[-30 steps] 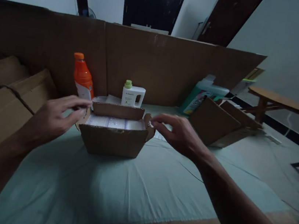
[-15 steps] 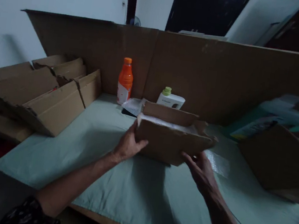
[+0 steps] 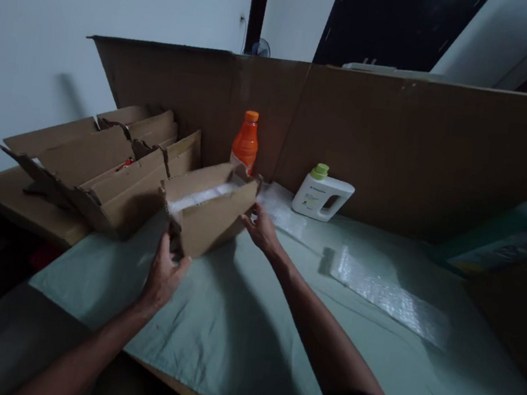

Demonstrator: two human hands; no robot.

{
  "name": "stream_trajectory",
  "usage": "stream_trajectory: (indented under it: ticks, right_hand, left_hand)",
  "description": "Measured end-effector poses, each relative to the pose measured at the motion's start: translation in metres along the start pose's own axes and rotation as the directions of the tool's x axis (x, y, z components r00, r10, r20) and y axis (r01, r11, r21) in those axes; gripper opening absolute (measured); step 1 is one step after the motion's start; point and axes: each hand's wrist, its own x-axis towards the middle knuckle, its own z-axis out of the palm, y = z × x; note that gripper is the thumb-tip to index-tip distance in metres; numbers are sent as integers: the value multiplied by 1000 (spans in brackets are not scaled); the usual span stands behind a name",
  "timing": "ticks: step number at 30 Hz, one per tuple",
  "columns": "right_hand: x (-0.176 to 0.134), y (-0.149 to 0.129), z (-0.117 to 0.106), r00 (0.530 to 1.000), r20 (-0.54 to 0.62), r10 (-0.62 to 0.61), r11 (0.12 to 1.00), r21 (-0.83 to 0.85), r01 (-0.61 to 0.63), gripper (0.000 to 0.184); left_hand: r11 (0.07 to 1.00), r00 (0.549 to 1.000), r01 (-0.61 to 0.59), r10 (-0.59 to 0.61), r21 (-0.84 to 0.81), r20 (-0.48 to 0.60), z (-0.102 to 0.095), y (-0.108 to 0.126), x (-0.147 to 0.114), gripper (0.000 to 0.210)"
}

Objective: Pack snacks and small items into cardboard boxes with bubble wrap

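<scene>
Left hand [image 3: 164, 278] and right hand [image 3: 263, 229], fingers half curled, grip opposite ends of a cardboard box [image 3: 216, 220]. Brown, open-topped and showing white packing [image 3: 201, 196] inside, it is at seven o'clock from an orange bottle [image 3: 245, 143].

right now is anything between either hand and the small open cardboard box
Nothing visible is: the left hand holds the small open cardboard box at its left end, the right hand at its right end. The orange bottle stands behind the box, not between it and either hand.
</scene>
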Motion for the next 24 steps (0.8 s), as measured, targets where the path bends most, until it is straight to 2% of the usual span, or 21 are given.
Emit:
stream_trajectory:
  ticks: [2, 4, 7, 11, 15, 20, 24]
  right_hand:
    - [12, -3, 40, 1000, 15, -6, 1000, -20, 6, 62]
    - [8, -2, 74, 998, 58, -21, 999, -43, 24, 65]
    - [-1, 5, 106, 991, 117, -58, 994, -85, 68, 71]
    - [25, 13, 116, 982, 175, -67, 983, -155, 94, 84]
    - [65, 15, 119, 976, 211, -59, 965, -238, 110, 83]
    - [84, 11, 130, 980, 194, -55, 931, -345, 120, 71]
    - [90, 8, 138, 985, 169, -44, 902, -417, 112, 59]
  left_hand:
    - [987, 991, 134, -132, -87, 31, 2, -15, 4, 90]
    - [964, 972, 230, -220, -133, 83, 9, -27, 9, 96]
    - [958, 968, 243, -228, -150, 108, 23, -35, 27, 103]
    - [966, 977, 208, -198, -155, 77, 41, -35, 67, 97]
    - [969, 979, 202, -198, -143, 40, 55, -32, 106, 89]
    - [974, 982, 187, -188, -128, 8, 65, -37, 146, 83]
    - [976, 984, 177, -176, -131, 16, 70, -48, 163, 77]
